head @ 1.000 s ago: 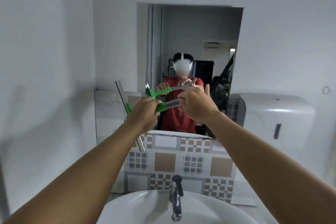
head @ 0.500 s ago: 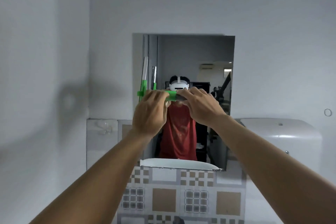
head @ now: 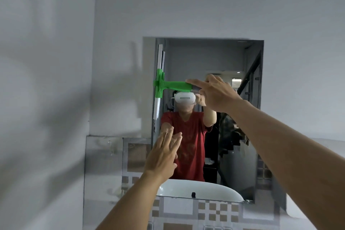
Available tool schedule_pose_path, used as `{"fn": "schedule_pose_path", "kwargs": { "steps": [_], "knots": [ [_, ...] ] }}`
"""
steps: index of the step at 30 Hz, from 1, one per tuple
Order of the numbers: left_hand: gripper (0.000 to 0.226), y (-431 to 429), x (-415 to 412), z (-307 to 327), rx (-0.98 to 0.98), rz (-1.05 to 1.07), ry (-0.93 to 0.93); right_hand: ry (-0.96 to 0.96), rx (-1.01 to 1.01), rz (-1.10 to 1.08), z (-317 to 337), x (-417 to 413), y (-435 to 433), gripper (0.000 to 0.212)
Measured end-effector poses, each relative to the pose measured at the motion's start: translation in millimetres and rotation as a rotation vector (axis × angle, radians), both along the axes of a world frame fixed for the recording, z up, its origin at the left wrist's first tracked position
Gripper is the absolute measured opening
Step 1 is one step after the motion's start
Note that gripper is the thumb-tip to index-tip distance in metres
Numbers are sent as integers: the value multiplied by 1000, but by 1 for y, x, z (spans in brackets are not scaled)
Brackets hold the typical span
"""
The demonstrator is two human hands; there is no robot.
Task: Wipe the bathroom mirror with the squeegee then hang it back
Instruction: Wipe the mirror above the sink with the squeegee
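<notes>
The rectangular mirror hangs on the white wall straight ahead. A green squeegee is held level, its long blade standing upright against the mirror's left edge. My right hand is shut on the grey end of the squeegee's handle, index finger stretched along the green part. My left hand hovers lower down in front of the mirror, fingers spread, holding nothing. The mirror reflects a person in a red shirt and both hands.
A tiled panel with brown and white squares runs below the mirror. The white basin shows only as a reflection at the mirror's bottom. A white wall closes in on the left.
My left hand has let go of the squeegee and dropped down, open. My right hand has turned the blade upright at the mirror's left edge. The view has tilted up.
</notes>
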State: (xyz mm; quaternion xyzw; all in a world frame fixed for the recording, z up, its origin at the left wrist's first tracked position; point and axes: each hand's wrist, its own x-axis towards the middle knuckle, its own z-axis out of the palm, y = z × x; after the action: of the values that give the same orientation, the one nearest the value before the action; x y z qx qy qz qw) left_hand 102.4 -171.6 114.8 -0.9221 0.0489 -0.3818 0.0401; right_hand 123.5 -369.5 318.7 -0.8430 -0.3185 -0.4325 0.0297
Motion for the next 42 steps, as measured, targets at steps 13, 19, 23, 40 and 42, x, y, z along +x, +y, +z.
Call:
{"fn": "schedule_pose_path", "kwargs": {
  "steps": [13, 19, 23, 40, 42],
  "knots": [
    [107, 24, 45, -15, 21, -3, -63, -51, -80, -55, 34, 16, 7, 75],
    [110, 27, 44, -16, 24, 10, -56, -43, -30, -113, 49, 14, -27, 74],
    [111, 27, 44, -15, 4, 7, -36, -38, -5, -127, 47, 10, -44, 68],
    [104, 30, 44, -15, 3, -5, -39, 133, 417, -135, -47, 7, -100, 69],
    [101, 28, 42, -14, -3, -32, -47, 191, 481, -123, -61, 0, -94, 72]
  ]
}}
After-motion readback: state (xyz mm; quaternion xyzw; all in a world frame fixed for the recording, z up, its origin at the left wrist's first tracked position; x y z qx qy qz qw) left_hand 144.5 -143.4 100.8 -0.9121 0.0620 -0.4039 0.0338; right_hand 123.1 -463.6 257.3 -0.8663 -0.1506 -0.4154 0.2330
